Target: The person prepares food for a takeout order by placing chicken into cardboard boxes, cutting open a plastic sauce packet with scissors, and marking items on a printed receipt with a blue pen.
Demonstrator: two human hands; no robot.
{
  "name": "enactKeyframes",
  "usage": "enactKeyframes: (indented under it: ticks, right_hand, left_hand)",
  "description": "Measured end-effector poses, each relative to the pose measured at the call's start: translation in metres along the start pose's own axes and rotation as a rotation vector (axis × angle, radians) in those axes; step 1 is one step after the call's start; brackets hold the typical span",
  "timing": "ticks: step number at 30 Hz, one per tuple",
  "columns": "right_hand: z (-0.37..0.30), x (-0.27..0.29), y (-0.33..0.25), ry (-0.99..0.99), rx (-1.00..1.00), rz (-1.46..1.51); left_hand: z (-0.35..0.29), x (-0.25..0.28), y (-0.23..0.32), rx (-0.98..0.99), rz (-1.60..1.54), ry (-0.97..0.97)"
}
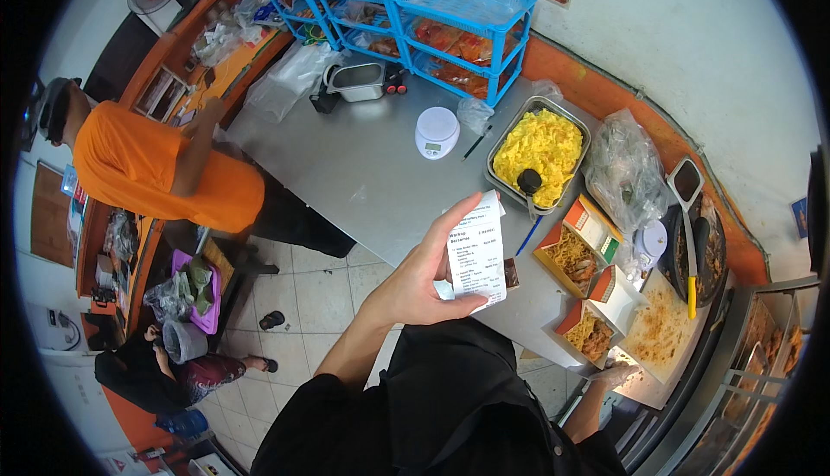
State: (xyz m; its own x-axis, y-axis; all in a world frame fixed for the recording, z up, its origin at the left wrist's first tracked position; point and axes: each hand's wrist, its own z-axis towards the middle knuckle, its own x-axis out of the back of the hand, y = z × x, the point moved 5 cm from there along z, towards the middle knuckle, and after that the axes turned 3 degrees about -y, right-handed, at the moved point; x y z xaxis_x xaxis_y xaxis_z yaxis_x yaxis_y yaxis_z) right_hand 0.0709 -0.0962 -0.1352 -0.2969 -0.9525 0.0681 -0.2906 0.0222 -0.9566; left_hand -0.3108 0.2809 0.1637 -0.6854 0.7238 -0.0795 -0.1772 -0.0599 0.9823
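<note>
My left hand point(413, 277) holds up a printed paper receipt point(477, 255), pinched between the thumb at its lower edge and fingers at the top and behind. At the table's near right edge, my right hand point(612, 376) seems to wear a clear plastic glove; its fingers look loosely stretched and hold nothing I can see. It is closest to an open takeaway box point(591, 336) of noodles and meat and to a stained cutting board point(661, 329). A second open box point(571, 255), also of noodles with meat, stands just beyond.
A metal pan point(581, 184) holds yellow scrambled egg and a black-handled utensil. Behind it are a white kitchen scale point(437, 133) and blue racks point(467, 0). A yellow-handled knife point(692, 290) lies beside a dark pan point(713, 251). A person in orange point(164, 156) stands left; another person point(173, 372) sits below.
</note>
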Motion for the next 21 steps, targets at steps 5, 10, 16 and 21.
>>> enactKeyframes:
  ticks: [5, 10, 16, 21]
  right_hand:
    - [0.007, 0.001, 0.004, 0.004, -0.025, 0.015]
    - [0.027, 0.0, 0.014, -0.075, 0.016, -0.252]
    - [-0.004, 0.011, -0.003, -0.009, 0.05, -0.284]
    - [-0.005, -0.008, 0.008, -0.059, 0.012, -0.243]
  left_hand:
    - [0.003, 0.001, -0.002, -0.069, 0.002, -0.054]
    - [-0.011, 0.011, -0.009, -0.014, -0.037, 0.02]
    - [-0.019, 0.022, -0.034, 0.134, 0.016, 0.089]
    - [-0.048, 0.059, -0.024, -0.046, -0.004, 0.363]
